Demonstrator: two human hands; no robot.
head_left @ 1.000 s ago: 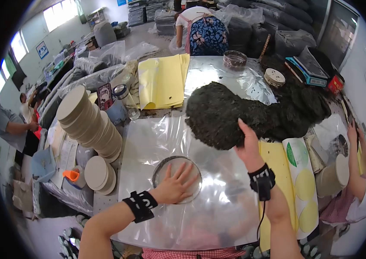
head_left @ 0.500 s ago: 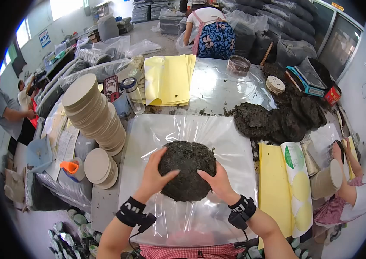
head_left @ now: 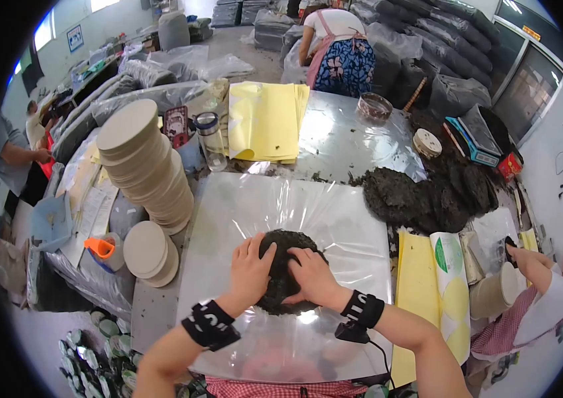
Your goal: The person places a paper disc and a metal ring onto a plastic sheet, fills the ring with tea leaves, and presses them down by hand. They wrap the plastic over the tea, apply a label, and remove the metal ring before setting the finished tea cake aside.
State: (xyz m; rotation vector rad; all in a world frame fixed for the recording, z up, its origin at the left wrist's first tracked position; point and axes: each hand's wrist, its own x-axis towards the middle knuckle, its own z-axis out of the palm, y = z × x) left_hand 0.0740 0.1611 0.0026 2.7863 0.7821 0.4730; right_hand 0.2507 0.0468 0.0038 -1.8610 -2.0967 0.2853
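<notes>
Dark leaf mound (head_left: 286,243) now lower, flatter; left hand (head_left: 250,265), right hand (head_left: 311,277) splayed, pressing it; compacting step, next needs even pressure.

Honestly, nothing here I can properly read. The black left strap (head_left: 212,324) behind my left hand (head_left: 250,266) has white letters, but they're too warped to make out. Same deal with the right strap (head_left: 361,309) behind my right hand (head_left: 312,278). The blue wall sign (head_left: 74,38), red card (head_left: 175,124), green round print (head_left: 446,255) on the paper roll (head_left: 459,298) and orange strip (head_left: 530,32) are all too small.
</notes>
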